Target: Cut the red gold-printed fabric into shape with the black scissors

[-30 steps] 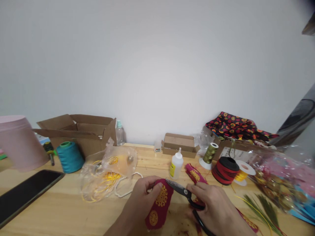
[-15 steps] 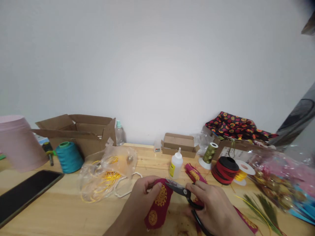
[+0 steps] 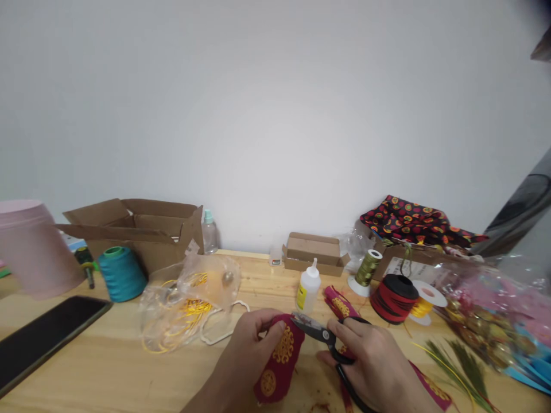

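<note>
My left hand point(image 3: 253, 350) is closed on a piece of dark red fabric point(image 3: 279, 367) with gold round patterns, pinching its upper edge between thumb and fingers. My right hand point(image 3: 370, 358) grips black-handled scissors point(image 3: 317, 331), its fingers at the handles. The blade tips meet the top right edge of the fabric; whether they cut into it I cannot tell. Behind the scissors lies another strip of red and gold fabric point(image 3: 338, 301), partly covered by my right hand. More of such fabric point(image 3: 431, 387) shows beside my right wrist.
A glue bottle point(image 3: 309, 288) stands just behind the scissors. To the left are a plastic bag with yellow cord point(image 3: 193, 307), a teal thread cone point(image 3: 121, 275) and a phone point(image 3: 47, 338). Thread spools point(image 3: 394, 298), green sprigs point(image 3: 467, 364) and a bag of bells point(image 3: 482, 327) lie right.
The scissor blades look closer together, and the upper handle shows more above my right hand. The fabric has barely shifted in my left hand.
</note>
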Tool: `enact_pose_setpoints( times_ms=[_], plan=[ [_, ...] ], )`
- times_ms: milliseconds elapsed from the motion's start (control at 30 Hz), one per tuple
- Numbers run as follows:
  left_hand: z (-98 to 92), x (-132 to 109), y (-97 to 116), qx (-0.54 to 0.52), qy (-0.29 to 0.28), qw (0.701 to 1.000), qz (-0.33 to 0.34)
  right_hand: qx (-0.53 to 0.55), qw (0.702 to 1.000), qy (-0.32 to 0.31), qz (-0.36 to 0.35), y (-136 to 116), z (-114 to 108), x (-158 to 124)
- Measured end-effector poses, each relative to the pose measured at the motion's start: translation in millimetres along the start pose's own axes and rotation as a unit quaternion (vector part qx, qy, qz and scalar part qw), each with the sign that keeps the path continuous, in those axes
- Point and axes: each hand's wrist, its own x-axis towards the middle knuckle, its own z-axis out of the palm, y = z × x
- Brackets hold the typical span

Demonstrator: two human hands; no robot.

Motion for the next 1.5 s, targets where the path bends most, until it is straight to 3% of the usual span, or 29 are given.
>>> enact_pose_setpoints(
  times_ms=[233, 733, 900, 1033, 1100, 1167, 1267, 1400, 1500],
  plan=[
    [0.1, 2, -3, -0.040, -0.001, 0.999, -0.019, -0.026, 0.999, 0.017, -0.004, 1, -2, 0],
    [1.4, 3, -5, -0.072, -0.004, 0.997, -0.042, -0.021, 1.000, -0.005, -0.020, 2, -3, 1],
    [0.7, 3, -3, -0.076, 0.006, 0.996, -0.040, 0.037, 0.999, 0.008, -0.002, 4, -1, 1],
    [2.0, 1, 1, -0.118, 0.016, 0.992, -0.047, 0.163, 0.981, 0.056, 0.089, 7, 5, 1],
    [3.5, 0, 4, -0.161, 0.010, 0.985, -0.060, 0.258, 0.953, 0.062, 0.148, 5, 10, 1],
    [5.4, -1, 9, -0.200, -0.011, 0.977, -0.068, 0.373, 0.906, 0.039, 0.194, -2, 15, 1],
    [9.6, -5, 13, -0.254, -0.033, 0.963, -0.089, 0.535, 0.809, 0.031, 0.242, -16, 20, 3],
    [18.6, -8, 8, -0.312, -0.022, 0.942, -0.124, 0.659, 0.675, 0.081, 0.322, -31, 23, 6],
    [25.5, -8, 1, -0.369, -0.026, 0.919, -0.140, 0.703, 0.616, 0.081, 0.346, -38, 26, 6]
  ],
)
